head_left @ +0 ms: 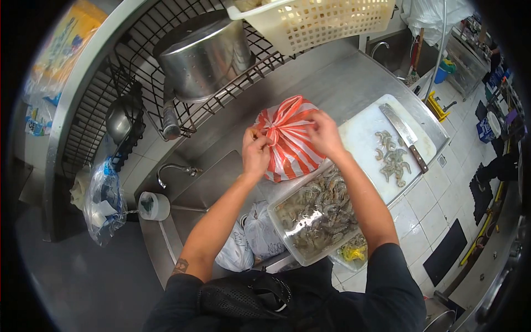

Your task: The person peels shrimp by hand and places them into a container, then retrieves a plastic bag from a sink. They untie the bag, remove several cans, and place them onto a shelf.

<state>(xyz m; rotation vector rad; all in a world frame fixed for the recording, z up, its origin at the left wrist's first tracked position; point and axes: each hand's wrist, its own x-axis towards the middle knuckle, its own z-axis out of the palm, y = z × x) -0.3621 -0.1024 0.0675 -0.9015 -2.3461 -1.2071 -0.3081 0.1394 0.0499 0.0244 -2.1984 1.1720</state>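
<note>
A full plastic bag (293, 157) with red and white stripes stands on the steel counter, its top twisted and gathered. My left hand (256, 153) is closed on the bag's gathered plastic at its left side. On the right side my right hand (324, 134) pinches another part of the same bag. Just below it sits a clear plastic tub (301, 257) full of raw shrimp (321, 210). To the right is a white cutting board (368, 133) with a small pile of shrimp (394, 160) and a large knife (402, 130) lying on it.
A wire rack (146, 33) overhead holds a steel pot (204, 61) and a cream perforated basket (332, 25). A sink with a faucet (176, 172) lies left, beside a white cup (154, 206). Tied white bags (263, 232) rest near my body. A tiled floor (437, 193) is at right.
</note>
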